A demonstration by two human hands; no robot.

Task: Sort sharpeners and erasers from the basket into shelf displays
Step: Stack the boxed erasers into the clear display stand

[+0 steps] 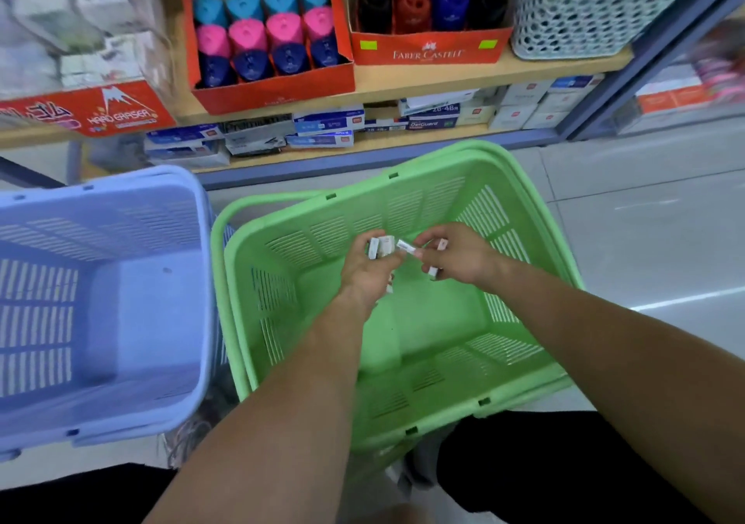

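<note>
Off to the left of both hands sits a pale blue slatted plastic basket. Over the green slatted plastic basket, the left hand curls its fingers round a clutch of white boxed erasers. Just right of those fingertips, one small white eraser lies crosswise, long axis hand to hand, pinched by the right hand, nearer it. The red cardboard display boxes stand beyond both hands, on the shelf.

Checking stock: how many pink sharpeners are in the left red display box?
4 pink sharpeners, side by side in the middle row of the left red box; more may hide beneath.
</note>
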